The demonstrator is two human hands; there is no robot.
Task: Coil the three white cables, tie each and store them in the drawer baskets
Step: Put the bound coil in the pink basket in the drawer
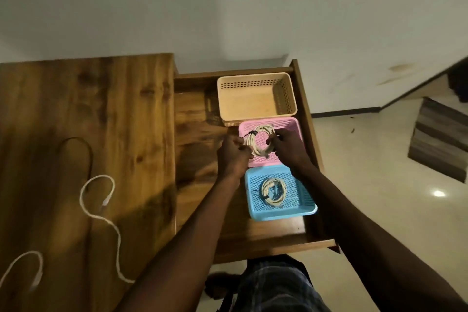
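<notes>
A coiled white cable (258, 135) with a dark tie hangs just over the pink basket (291, 123) in the open drawer. My left hand (231, 154) pinches the coil's left side and my right hand (288, 148) grips its right side. Nearer to me, a second tied coil (273, 191) lies inside the blue basket (255, 210). Behind the pink one stands a beige basket (253, 99) with nothing in it. A third white cable (101, 213) lies uncoiled on the wooden tabletop (88, 99) at the left.
The drawer's wooden front edge (278, 247) juts toward me at the bottom. A dark tie (83, 145) loops on the tabletop above the loose cable. A striped mat (440, 137) lies on the pale floor at the right.
</notes>
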